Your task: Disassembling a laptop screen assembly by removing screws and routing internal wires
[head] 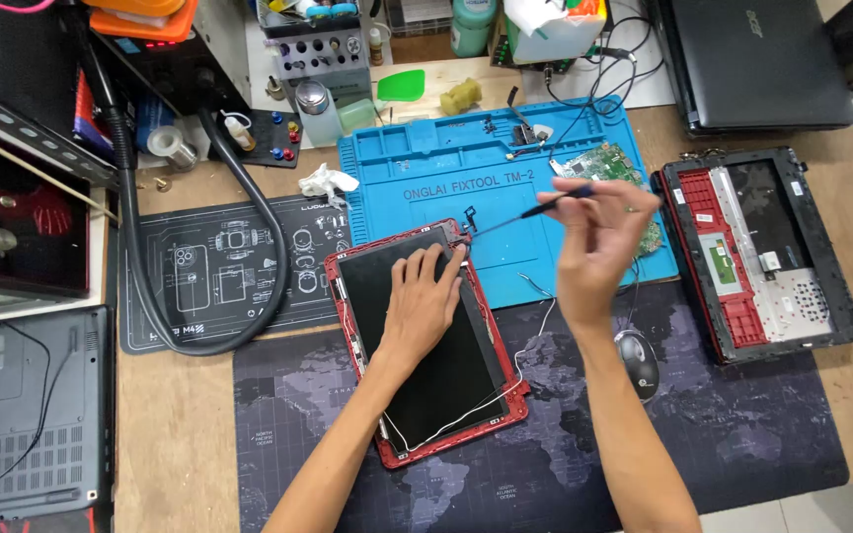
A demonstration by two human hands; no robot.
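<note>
**Screwdriver at the hinge corner of a red-framed screen panel**

The screen panel [425, 341], a dark display in a red lid frame, lies flat on the dark map-printed mat [742, 434], its top edge overlapping the blue repair mat [426, 163]. Its long axis runs from the lower right toward the upper left, tilted slightly off the worktop's edge, with the hinge end pointing away from the person.

The left hand [422, 306] rests palm down on the panel's upper half, fingers spread wide and flat, pinning it. The right hand [599, 247], just right of the panel's upper right corner, is closed narrowly around a thin screwdriver [525, 212]. The tool slants down to the left, its tip at the small hinge bracket on that corner.

Loose white wires [520, 360] trail along the panel's right edge. Right of the panel lie a mouse [637, 363] and a green circuit board [604, 168]; farther right sits an opened laptop base [762, 257].

Judging from this pose, the tip could slip off the screw and gouge the display, since it points toward the glass. Heavy palm pressure might crack the bare panel, and the loose wires could snag.
</note>
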